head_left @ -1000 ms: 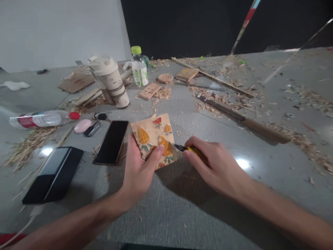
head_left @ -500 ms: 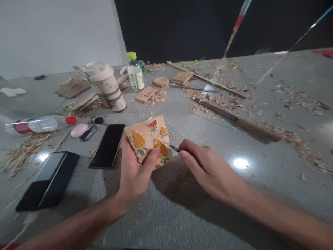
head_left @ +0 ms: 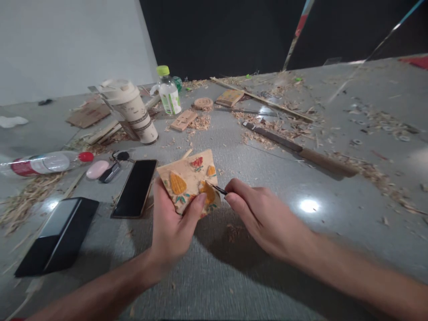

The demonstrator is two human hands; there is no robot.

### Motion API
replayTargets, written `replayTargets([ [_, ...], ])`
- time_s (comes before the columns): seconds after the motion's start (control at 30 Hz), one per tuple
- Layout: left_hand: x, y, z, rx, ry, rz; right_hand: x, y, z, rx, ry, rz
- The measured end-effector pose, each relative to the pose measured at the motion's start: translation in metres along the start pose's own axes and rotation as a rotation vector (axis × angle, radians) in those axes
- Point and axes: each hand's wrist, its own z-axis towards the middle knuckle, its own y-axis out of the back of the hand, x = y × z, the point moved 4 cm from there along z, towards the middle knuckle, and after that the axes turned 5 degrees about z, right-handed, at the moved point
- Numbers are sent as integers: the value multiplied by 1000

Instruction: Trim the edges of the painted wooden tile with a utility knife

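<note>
My left hand (head_left: 175, 223) grips a square carved wooden board (head_left: 174, 168) from below, its thumb lying across the front face. Raised orange, red and green fruit-like shapes decorate the pale wood. In my right hand (head_left: 257, 211) is a slim, dark-handled carving knife (head_left: 220, 190), pinched between thumb and fingers. Its thin tip reaches over the orange shape near the board's right edge; whether it cuts into the wood I cannot tell. The board is tilted toward me, above the grey table (head_left: 200, 285).
Left of the board lie a phone (head_left: 135, 189), a black box-like device (head_left: 58, 236) and a plastic bottle (head_left: 47, 163). A paper cup (head_left: 133, 111) and a green-capped bottle (head_left: 169, 93) stand behind. A long wooden-handled blade (head_left: 294, 149) lies to the right, among wood shavings (head_left: 374, 178).
My right hand has moved slightly left, bringing the knife tip from the board's right edge over the orange shape. The whole scene has shifted a little left in view.
</note>
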Motion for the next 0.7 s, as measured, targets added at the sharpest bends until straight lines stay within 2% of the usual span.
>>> replayTargets([
  [0.13, -6, 2, 1, -16, -41, 33, 2, 0, -2, 6, 17, 18],
  [0.33, -5, 4, -1, -36, -29, 24, 5, 1, -3, 9, 18, -9],
  [0.43, -2, 4, -2, -15, 38, -59, 5, 0, -3, 9, 34, -69],
  [0.57, 1, 2, 2, 83, 145, -136, 5, -1, -3, -15, 75, -206],
  [0.7, 1, 6, 4, 54, 85, -70, 6, -3, -4, -27, 106, -291],
])
